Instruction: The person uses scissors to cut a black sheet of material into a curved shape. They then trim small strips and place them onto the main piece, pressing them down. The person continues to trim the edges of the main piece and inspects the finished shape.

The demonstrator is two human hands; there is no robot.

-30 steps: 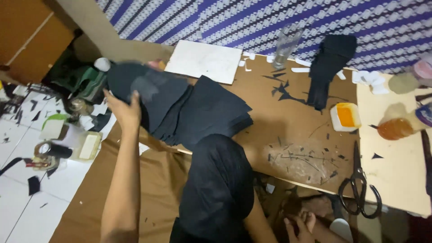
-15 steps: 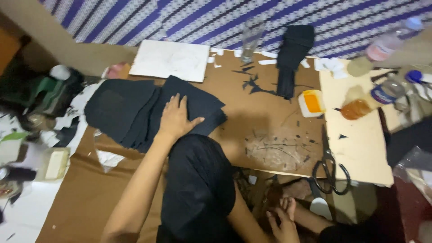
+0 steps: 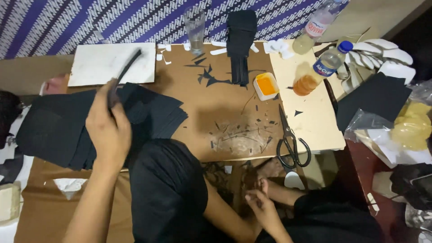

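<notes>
Left hand: the left hand [image 3: 108, 130] is closed on a thin, curved black strip of sheet material [image 3: 123, 72], lifted over the stack of black cut sheets [image 3: 58, 128] on the brown board [image 3: 216, 117].
Right hand: the right hand [image 3: 258, 204] rests low by the lap; whether it grips anything, I cannot tell.
Handling: a light pinch near the strip's end should keep it from creasing.
Nearby: black-handled scissors [image 3: 290, 146] lie well apart.
</notes>
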